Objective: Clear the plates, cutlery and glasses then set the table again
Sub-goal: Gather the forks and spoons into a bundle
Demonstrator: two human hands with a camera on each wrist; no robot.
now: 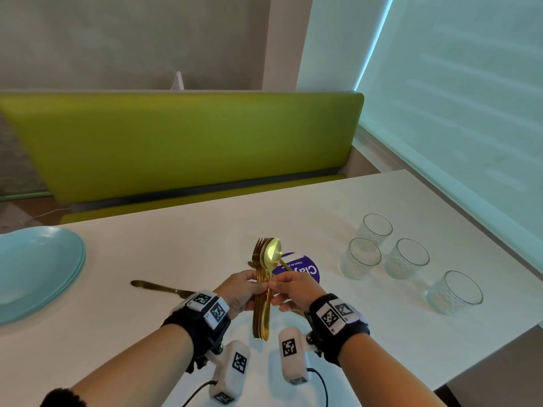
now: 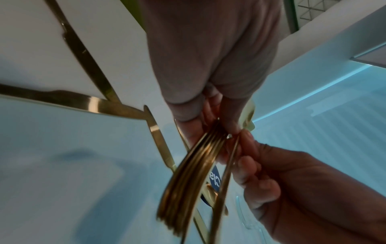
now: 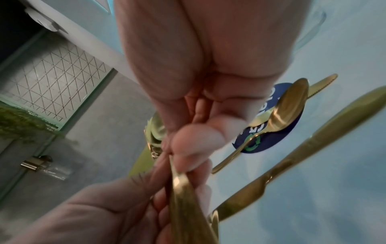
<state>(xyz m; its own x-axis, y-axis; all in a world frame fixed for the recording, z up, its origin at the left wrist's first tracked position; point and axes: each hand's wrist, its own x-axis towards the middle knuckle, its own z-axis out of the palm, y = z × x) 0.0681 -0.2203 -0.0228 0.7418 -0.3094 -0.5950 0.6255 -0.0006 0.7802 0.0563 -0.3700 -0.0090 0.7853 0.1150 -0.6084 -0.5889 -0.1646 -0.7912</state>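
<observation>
My left hand (image 1: 245, 290) grips a bundle of gold cutlery (image 1: 261, 306) upright over the white table (image 1: 205, 230), fork tines up. My right hand (image 1: 291, 289) pinches the handle of a gold spoon (image 1: 272, 254) against the bundle's right side. The left wrist view shows the bundle (image 2: 188, 173) fanned under my left hand (image 2: 208, 66), with the spoon handle (image 2: 228, 165) in my right hand (image 2: 282, 181). A gold knife (image 1: 158, 287) lies to the left. Another spoon (image 3: 288, 112) and a knife (image 3: 313, 148) lie near the sticker. Several empty glasses (image 1: 407, 258) stand at the right.
A stack of pale blue plates (image 1: 38, 268) sits at the table's left edge. A round purple sticker (image 1: 305, 268) is stuck to the table behind my hands. A green bench (image 1: 182, 142) runs along the far side, and a window blind (image 1: 455, 98) is on the right.
</observation>
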